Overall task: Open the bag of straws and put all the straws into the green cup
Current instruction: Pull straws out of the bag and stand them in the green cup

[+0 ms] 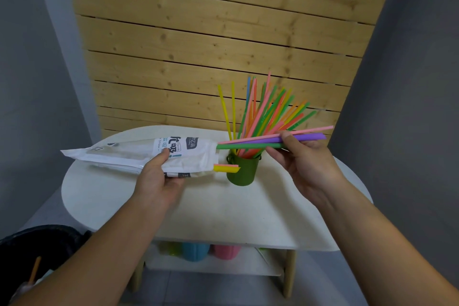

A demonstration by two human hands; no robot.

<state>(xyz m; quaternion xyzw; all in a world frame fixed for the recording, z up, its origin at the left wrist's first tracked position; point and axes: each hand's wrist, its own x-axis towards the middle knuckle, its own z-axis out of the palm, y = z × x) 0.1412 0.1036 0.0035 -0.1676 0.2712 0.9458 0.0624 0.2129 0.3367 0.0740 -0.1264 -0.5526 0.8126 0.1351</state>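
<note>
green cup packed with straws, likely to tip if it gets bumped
Probably top-heavy: the straws fan out far above the small green cup, leaning right. It looks light, so a nudge may slide or tip it rightward.

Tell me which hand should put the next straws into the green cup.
Right. The right hand pinches three straws that cross just over the green cup. The left hand is taken up gripping the bag, from which a yellow straw end pokes out.
</note>
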